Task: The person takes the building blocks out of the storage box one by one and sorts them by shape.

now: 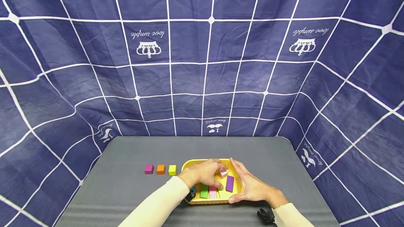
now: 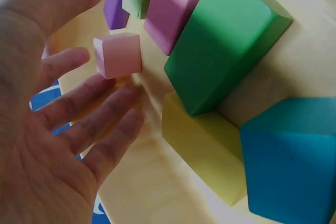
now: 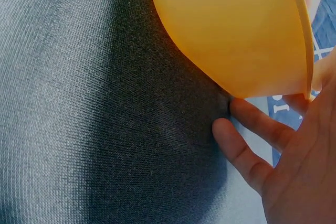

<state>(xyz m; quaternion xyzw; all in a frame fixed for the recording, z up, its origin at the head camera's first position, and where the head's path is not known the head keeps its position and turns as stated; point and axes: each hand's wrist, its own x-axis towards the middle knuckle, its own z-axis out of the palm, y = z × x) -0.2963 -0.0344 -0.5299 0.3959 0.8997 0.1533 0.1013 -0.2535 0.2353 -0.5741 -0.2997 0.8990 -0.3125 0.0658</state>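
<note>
A yellow tray (image 1: 209, 201) full of coloured blocks stands near the front of the table. My left hand (image 1: 203, 172) reaches into it, and in the left wrist view its fingers spread beside a small pink cube (image 2: 119, 56), with the thumb apart from it. Around that hand lie a green block (image 2: 220, 40), a yellow block (image 2: 202, 148), a teal block (image 2: 294, 161), a longer pink block (image 2: 173, 9) and a purple block (image 1: 229, 184). My right hand (image 1: 252, 186) holds the tray's right end, thumb at the near rim and fingers toward the far rim.
Left of the tray, a magenta cube (image 1: 149, 169), an orange cube (image 1: 160, 169) and a yellow cube (image 1: 172, 170) stand in a row on the grey table (image 1: 104, 192). A blue curtain with white lines (image 1: 189, 80) hangs behind and at both sides.
</note>
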